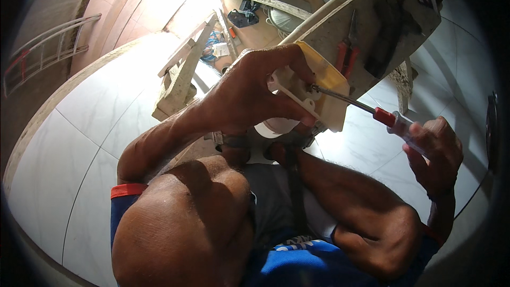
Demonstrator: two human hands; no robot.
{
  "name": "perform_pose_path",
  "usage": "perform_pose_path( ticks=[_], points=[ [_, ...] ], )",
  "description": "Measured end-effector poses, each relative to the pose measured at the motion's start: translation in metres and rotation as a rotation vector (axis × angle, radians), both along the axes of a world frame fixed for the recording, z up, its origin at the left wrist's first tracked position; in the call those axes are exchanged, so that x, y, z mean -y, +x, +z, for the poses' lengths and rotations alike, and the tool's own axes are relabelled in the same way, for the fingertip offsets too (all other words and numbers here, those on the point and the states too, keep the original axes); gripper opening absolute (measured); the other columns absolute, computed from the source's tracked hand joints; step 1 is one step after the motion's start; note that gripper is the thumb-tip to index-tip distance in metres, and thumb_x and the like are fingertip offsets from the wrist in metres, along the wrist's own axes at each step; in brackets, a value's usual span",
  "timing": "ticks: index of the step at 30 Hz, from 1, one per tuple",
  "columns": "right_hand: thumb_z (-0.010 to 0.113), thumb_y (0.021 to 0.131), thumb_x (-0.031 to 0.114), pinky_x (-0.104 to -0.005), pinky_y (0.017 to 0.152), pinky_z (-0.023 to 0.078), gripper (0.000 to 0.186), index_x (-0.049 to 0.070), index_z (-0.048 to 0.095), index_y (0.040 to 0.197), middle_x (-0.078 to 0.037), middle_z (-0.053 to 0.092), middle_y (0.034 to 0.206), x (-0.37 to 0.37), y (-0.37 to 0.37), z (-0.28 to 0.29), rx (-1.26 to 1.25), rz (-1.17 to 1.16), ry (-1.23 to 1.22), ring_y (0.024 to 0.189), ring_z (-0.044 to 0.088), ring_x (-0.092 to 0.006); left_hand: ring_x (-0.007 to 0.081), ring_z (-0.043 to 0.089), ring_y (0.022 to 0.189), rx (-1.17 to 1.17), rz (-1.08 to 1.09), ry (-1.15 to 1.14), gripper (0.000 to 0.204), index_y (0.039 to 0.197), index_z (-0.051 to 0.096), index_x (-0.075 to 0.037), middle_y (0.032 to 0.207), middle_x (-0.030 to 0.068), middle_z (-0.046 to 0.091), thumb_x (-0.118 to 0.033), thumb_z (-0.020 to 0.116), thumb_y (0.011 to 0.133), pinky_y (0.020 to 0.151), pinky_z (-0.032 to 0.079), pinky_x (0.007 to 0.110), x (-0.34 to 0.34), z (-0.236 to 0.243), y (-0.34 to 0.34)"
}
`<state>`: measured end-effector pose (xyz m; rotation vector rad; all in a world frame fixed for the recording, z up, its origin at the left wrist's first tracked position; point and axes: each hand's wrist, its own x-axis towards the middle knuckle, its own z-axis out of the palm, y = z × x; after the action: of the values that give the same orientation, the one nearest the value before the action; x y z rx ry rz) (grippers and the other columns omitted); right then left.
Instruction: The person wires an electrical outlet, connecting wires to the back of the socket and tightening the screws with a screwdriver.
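Note:
My left hand point(255, 87) grips a cream-white plastic housing point(333, 112) with open, angled sides, holding it above my knees. A rounded white part point(276, 126) shows just below that hand; whether it belongs to the housing I cannot tell. In my right hand point(440, 154) is a screwdriver point(383, 117) with a red and clear handle, its fingers closed round the handle end. The shaft slants up to the left, and its tip meets a small metal piece inside the housing, close to my left fingertips.
Beyond the housing stands a worn table point(319, 34) bearing red-handled pliers point(346, 56) and a dark tool point(390, 37). A wooden trestle point(183, 69) stands left of it. Wires and small items point(215, 48) lie on the floor. A metal rack point(48, 48) leans at far left.

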<state>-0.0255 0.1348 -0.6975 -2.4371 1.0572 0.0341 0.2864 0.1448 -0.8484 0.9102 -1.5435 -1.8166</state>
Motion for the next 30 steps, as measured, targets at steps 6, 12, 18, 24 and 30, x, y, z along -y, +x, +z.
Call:
perform_pose_path(
  ticks=[6, 12, 18, 24, 30],
  points=[
    [0.048, 0.095, 0.050, -0.0325, 0.054, 0.048, 0.047, 0.010, 0.061, 0.117, -0.008, 0.055, 0.066, 0.003, 0.004, 0.010, -0.062, -0.596, 0.534, 0.057, 0.057, -0.0197, 0.0213, 0.064, 0.097, -0.041, 0.062, -0.199, 0.049, 0.101, 0.062, -0.006, 0.105, 0.0094, 0.063, -0.008, 0.089, 0.060, 0.082, 0.054, 0.032, -0.002, -0.002, -0.009],
    [0.066, 0.088, 0.029, -0.0312, 0.051, 0.047, 0.031, 0.012, 0.058, 0.113, -0.008, 0.056, 0.079, -0.001, 0.002, 0.015, -0.096, 0.067, -0.099, 0.063, 0.054, -0.0198, 0.0185, 0.064, 0.095, -0.062, -0.030, 0.041, 0.049, 0.099, 0.063, -0.006, 0.103, 0.0080, 0.063, -0.012, 0.090, 0.059, 0.080, 0.052, 0.032, 0.002, 0.000, -0.010],
    [0.072, 0.084, 0.020, -0.0346, 0.056, 0.044, 0.035, 0.009, 0.051, 0.110, -0.011, 0.052, 0.090, -0.008, 0.006, 0.016, -0.092, 0.052, -0.014, 0.070, 0.049, -0.0238, 0.0167, 0.063, 0.092, -0.194, 0.068, 0.223, 0.053, 0.100, 0.064, -0.004, 0.101, 0.0057, 0.063, -0.018, 0.091, 0.057, 0.079, 0.051, 0.030, -0.005, -0.007, -0.006],
    [0.073, 0.083, 0.017, -0.0349, 0.060, 0.046, 0.044, 0.011, 0.047, 0.117, -0.016, 0.052, 0.099, -0.005, -0.002, 0.040, -0.151, 0.011, 0.042, 0.076, 0.052, -0.0263, 0.0153, 0.063, 0.093, -0.334, 0.042, 0.283, 0.056, 0.101, 0.064, -0.004, 0.100, 0.0053, 0.063, -0.023, 0.092, 0.055, 0.080, 0.051, 0.031, -0.005, -0.012, -0.010],
    [0.068, 0.087, 0.018, -0.0409, 0.068, 0.050, 0.038, 0.007, 0.050, 0.119, -0.016, 0.056, 0.098, -0.004, 0.008, 0.042, -0.210, 0.051, -0.095, 0.085, 0.058, -0.0311, 0.0142, 0.062, 0.097, -0.222, 0.053, 0.064, 0.047, 0.096, 0.063, -0.004, 0.098, 0.0055, 0.065, -0.015, 0.090, 0.059, 0.081, 0.051, 0.032, -0.010, -0.011, -0.013]
  ],
)
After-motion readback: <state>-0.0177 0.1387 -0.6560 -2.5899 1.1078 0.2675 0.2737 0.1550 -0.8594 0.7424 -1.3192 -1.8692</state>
